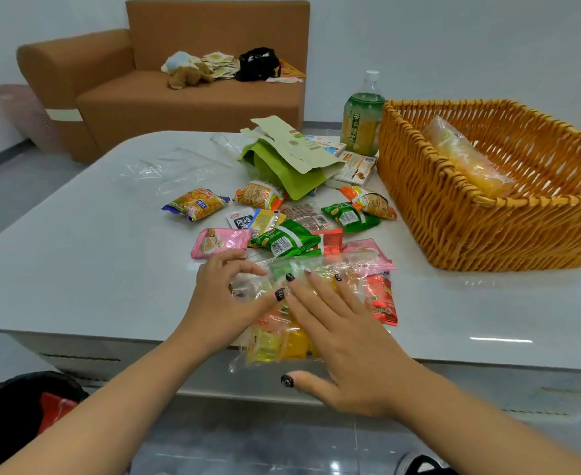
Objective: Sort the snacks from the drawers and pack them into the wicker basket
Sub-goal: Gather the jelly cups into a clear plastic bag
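Reaching in from the bottom of the frame, two bare arms met over a clear plastic bag of snacks (275,337) at the near edge of a pale grey tabletop (76,269), just below the centre. The right hand (337,337) lay flat on the bag with fingers straight and spread, pressing it down. The left hand (227,296) sat on the bag's left side with fingers curled; it seemed to pinch the plastic, though its grip was partly hidden. A red packet (381,299) lay just right of the bag, touching it.

Beyond the hands, in the middle of the frame, loose snack packets were scattered: a pink packet (219,242), two green packets (285,238) (349,217), a small red sachet (332,241), a yellow and blue packet (196,204) to the left, and two orange packets (260,194) (371,202) further back. Behind them lay a torn green paper bag (289,159), flat boxes (356,168) and loose clear plastic (165,169).

At the right of the frame stood the wicker basket (488,228) on the tabletop, well apart from the hands, holding a clear bag of yellowish snacks (464,159). A green drink bottle (362,118) stood just left of the basket's far corner.

In the upper left, a brown sofa (179,94) carried a soft toy (186,72), papers and a black bag (258,63).
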Available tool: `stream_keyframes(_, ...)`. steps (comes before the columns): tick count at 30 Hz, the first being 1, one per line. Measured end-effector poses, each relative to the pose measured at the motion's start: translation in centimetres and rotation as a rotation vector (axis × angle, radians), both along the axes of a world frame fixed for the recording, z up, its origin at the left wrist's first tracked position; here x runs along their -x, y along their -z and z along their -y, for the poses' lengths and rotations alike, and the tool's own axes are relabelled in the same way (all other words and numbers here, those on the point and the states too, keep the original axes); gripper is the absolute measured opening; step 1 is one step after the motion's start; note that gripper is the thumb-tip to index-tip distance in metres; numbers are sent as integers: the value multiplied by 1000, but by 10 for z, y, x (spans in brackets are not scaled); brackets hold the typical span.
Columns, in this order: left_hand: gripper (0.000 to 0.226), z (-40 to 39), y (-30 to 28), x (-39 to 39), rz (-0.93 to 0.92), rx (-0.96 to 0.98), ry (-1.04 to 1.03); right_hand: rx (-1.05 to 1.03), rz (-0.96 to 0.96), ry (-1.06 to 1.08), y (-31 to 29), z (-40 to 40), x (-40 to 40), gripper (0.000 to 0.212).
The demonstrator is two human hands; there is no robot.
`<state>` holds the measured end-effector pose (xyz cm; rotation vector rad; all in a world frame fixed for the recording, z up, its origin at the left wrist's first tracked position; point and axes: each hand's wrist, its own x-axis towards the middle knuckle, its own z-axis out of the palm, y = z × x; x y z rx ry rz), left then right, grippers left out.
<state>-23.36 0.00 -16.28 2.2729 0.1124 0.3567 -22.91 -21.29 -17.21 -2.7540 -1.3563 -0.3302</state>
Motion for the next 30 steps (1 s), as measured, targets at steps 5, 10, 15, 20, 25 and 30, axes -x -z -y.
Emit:
stream_keyframes(5, 51, 16, -7, 18, 293, -563, 86, 41, 36, 15, 1, -2, -1, 94)
stream_keyframes(10, 87, 35, 1, 50, -145, -671, 338, 14, 78, 25, 5, -3, -5, 94)
stream_keyframes(15, 96, 26, 20, 43, -42, -731, 307, -44, 117, 89, 10, 3, -4, 89)
stream_keyframes(20, 102, 25, 36, 39, 64, -690, 266, -111, 89, 171, 16, 11, 0, 81)
stream_keyframes(25, 109, 30, 35, 45, 21, -571, 211, -200, 11, 233, 18, 23, 4, 85)
stream_keyframes(30, 100, 33, 31, 54, -26, -373, 211, -371, -201, 298, 23, 26, 15, 94)
